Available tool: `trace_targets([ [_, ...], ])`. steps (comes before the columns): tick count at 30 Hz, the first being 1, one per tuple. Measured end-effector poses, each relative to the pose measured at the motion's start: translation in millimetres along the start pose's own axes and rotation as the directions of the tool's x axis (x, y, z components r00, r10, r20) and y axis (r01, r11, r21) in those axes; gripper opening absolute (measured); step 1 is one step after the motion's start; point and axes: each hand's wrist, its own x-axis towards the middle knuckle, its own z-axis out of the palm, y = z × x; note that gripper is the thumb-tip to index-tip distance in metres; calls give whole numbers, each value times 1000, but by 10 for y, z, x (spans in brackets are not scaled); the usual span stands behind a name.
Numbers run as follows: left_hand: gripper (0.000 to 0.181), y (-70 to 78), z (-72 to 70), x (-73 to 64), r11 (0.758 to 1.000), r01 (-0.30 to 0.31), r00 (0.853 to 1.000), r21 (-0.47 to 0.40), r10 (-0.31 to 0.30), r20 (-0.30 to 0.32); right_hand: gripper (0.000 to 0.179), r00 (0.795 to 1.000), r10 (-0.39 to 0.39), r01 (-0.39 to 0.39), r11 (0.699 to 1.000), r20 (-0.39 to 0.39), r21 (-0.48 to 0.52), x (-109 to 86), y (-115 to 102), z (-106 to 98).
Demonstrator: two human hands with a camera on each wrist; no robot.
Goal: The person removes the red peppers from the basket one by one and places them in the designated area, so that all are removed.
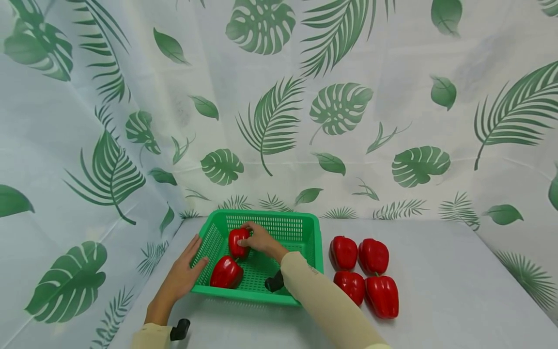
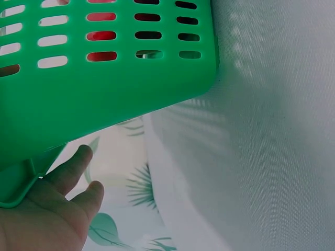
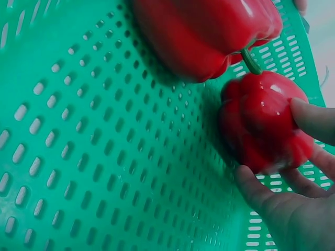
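Note:
A green plastic basket (image 1: 261,296) with slotted walls stands on the table. Inside it, at the back left, my right hand (image 1: 260,240) grips a red bell pepper (image 1: 237,242), thumb on one side and fingers on the other. Close up in the right wrist view, that bell pepper (image 3: 256,123) touches the basket floor or hovers just over it; I cannot tell which. Another red bell pepper (image 1: 226,273) lies at the basket's front left. My left hand (image 1: 180,275) rests on the basket's left rim with its fingers straight; the left wrist view shows the hand (image 2: 52,209) beside the wall.
To the right of the basket, several red bell peppers (image 1: 381,296) sit grouped on the white table (image 1: 444,271). A leaf-patterned curtain (image 1: 279,126) rises behind the table and along its sides.

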Motion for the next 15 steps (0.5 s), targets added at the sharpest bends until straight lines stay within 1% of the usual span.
trace_targets([
  [5, 70, 7, 5, 15, 1000, 11, 1000, -5, -11, 8, 48, 1000, 11, -11, 1000, -13, 6, -16, -3, -35],
  [11, 70, 32, -3, 5, 1000, -6, 1000, -10, 6, 8, 50, 1000, 6, -6, 997, -10, 73, -49, -74, -103],
  [15, 70, 16, -8, 9, 1000, 5, 1000, -3, -5, 15, 50, 1000, -11, 10, 990, 4, 138, -63, -124, -137],
])
